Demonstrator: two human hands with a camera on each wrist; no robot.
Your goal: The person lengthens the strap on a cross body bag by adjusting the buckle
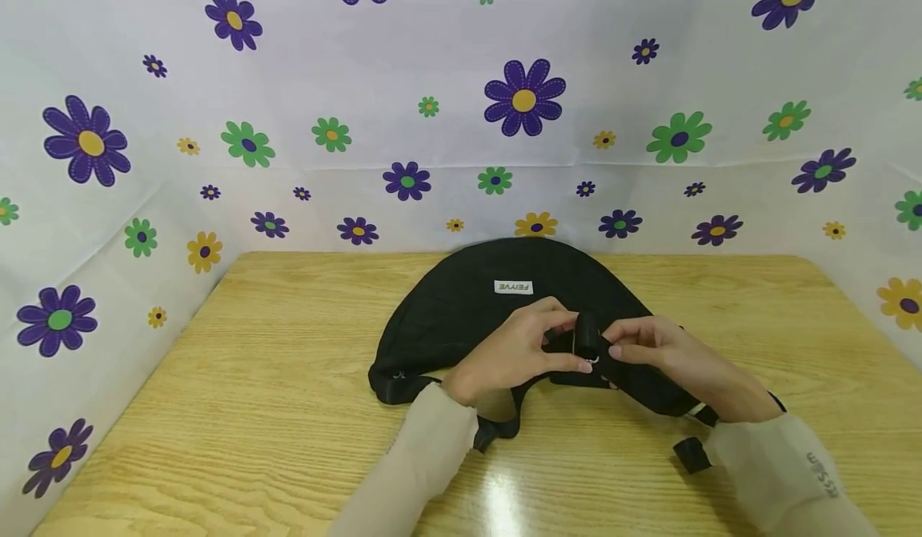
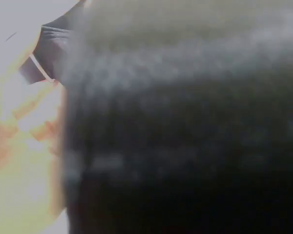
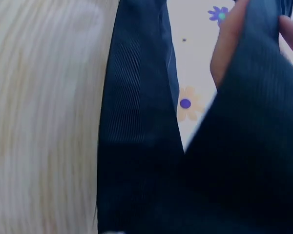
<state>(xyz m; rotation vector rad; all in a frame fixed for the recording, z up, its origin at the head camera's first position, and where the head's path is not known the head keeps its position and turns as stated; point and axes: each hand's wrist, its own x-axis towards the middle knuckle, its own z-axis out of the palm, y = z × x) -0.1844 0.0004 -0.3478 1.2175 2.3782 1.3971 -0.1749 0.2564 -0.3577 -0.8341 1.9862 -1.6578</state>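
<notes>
A black crescent-shaped fabric bag (image 1: 461, 305) lies on the table, its white label (image 1: 514, 287) upside down. Over its front right part, my left hand (image 1: 504, 353) pinches a folded piece of black strap (image 1: 587, 335) between thumb and fingers, by a small light-coloured metal buckle or ring (image 1: 592, 359). Just to the right, my right hand (image 1: 670, 357) grips a black strap with thumb and forefinger; in the right wrist view that strap (image 3: 249, 131) widens toward the camera. Blurred black material (image 2: 185, 122) fills most of the left wrist view, beside the overexposed left hand (image 2: 24, 146).
The wooden table (image 1: 288, 321) carries the bag near its back edge. A loop of strap (image 1: 504, 429) hangs forward under the left wrist, and a strap end (image 1: 691, 455) lies beside the right sleeve (image 1: 778, 465). A flower-printed white cloth (image 1: 446, 57) stands behind and at both sides.
</notes>
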